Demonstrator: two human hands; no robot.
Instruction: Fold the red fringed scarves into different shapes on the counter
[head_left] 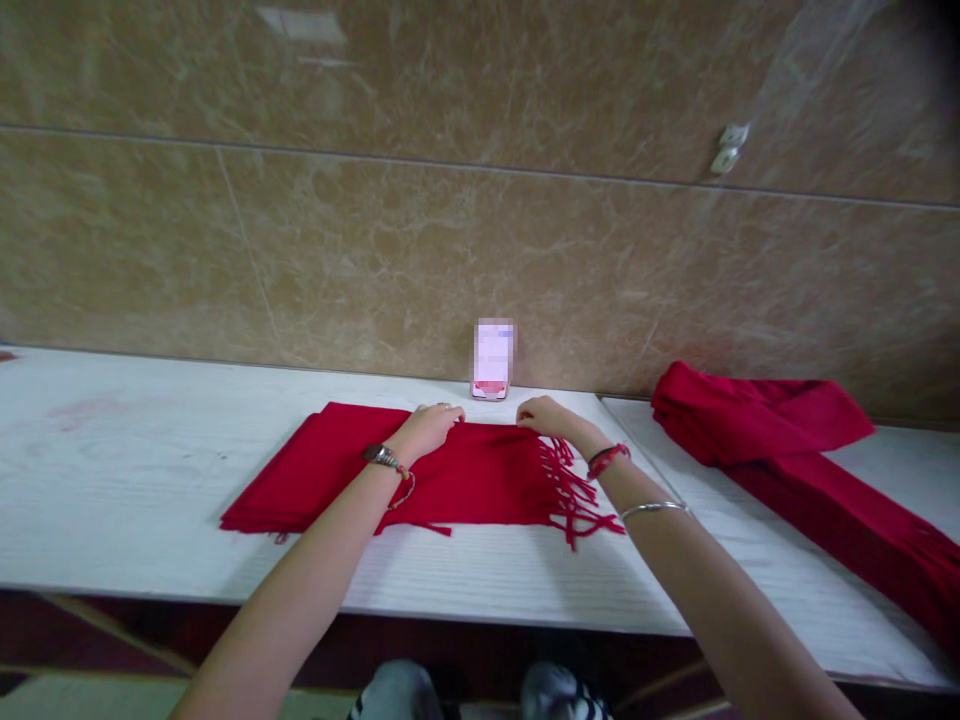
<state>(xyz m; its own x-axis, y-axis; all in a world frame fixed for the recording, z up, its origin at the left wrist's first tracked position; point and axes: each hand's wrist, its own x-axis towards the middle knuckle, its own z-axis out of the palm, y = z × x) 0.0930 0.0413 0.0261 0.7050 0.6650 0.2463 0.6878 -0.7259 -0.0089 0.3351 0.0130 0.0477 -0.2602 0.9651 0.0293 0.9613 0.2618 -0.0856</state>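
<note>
A red fringed scarf [480, 480] lies folded flat on the white table [135, 470] in front of me. My left hand [429, 428] rests on its far edge near the middle, fingers curled down onto the cloth. A short way to the right, my right hand [546, 415] pinches the same far edge, just above the fringe [577, 490]. Both wrists wear bracelets.
A phone [493, 362] leans upright against the brown marble wall [375, 250] just behind the scarf. A second red scarf [795, 450] lies in a heap and trails along the table at the right. The table's front edge runs close to my body; my shoes show below.
</note>
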